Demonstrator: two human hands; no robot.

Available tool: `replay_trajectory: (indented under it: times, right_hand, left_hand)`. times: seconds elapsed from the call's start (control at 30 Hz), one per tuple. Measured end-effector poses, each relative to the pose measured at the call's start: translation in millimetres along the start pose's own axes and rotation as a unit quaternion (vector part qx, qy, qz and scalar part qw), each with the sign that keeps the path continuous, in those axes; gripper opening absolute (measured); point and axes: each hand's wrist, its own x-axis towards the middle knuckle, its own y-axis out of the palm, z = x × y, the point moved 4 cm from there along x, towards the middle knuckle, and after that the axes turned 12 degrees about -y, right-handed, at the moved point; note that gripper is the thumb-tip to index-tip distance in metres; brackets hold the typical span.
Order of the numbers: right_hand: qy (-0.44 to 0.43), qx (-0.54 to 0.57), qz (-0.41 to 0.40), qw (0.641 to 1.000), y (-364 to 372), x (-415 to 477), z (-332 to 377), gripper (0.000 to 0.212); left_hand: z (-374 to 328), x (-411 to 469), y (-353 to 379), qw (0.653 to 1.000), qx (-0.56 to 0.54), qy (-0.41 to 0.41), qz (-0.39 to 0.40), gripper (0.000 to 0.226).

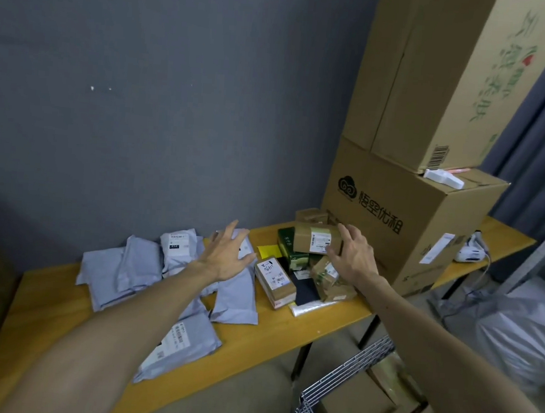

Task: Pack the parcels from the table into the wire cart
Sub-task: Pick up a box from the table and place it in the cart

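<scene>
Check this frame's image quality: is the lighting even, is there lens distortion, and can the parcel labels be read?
Head view: dim, soft light, no glare on the table; wide-angle distortion tilts the stacked cartons and stretches the forearms; left hand and right hand look sharp; the label on the small brown box is too soft to read.

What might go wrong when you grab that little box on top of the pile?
The small brown cardboard box by the right hand sits atop a loose pile; lifting it fast might tip the dark green box beneath. The grey plastic mailer at the front edge of the yellow wooden table might slide off.
</scene>
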Motion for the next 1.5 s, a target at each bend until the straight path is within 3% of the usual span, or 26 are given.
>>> replay_trajectory:
  times: [0.4,0.67,1.1,1.5]
  right_hand:
    - [0.038,0.019,0.067,0.997,67,60,-97,0.061]
    - [0.06,-0.001,0.134,0.989,104,76,-158,0.067]
    - [0.121,0.031,0.233,0.964,213,112,-186,0.072]
    - [0.201,-0.006,0.226,0.953,286,166,-209,0.064]
  left_hand:
    - [-50,85,60,0.999,0.023,-0.006,0.038,0.066]
    - [-73,122,129,0.996,0.018,-0.018,0.086,0.063]
    - [-63,194,250,0.992,0.017,-0.019,0.124,0.059]
    - [-55,234,332,0.971,-0.016,-0.098,0.219,0.072]
